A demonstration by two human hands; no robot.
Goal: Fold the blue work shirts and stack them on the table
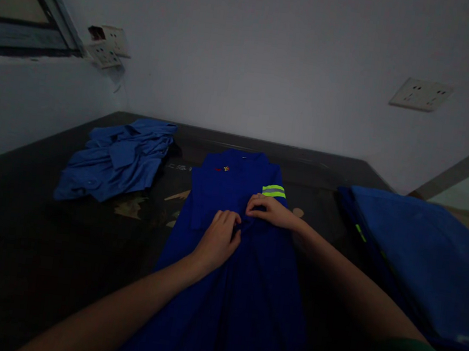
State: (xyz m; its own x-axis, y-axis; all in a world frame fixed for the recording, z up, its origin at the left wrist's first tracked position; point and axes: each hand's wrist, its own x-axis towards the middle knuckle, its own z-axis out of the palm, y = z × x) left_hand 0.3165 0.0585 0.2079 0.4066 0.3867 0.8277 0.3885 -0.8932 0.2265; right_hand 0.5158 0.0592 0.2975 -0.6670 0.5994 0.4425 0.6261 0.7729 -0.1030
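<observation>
A dark blue work coverall (223,197) lies face up on the dark tabletop, collar at the far end and the lower part spreading towards me. It has a small badge on the chest and a yellow-green and silver reflective band on the right. My left hand (219,235) rests at its middle, thumb and fingers curled together on the cloth. Slightly farther away and to the right, my right hand (268,209) pinches the same cloth just below the band. The fingertips are close to each other, and the exact fold between them is too dark to make out.
A crumpled lighter blue shirt (123,156) lies at the back left of the table (58,251). On the right sits a stack of folded blue garments (426,250). Behind is a white wall with a socket plate (421,95); more sockets (109,46) hang at the left corner.
</observation>
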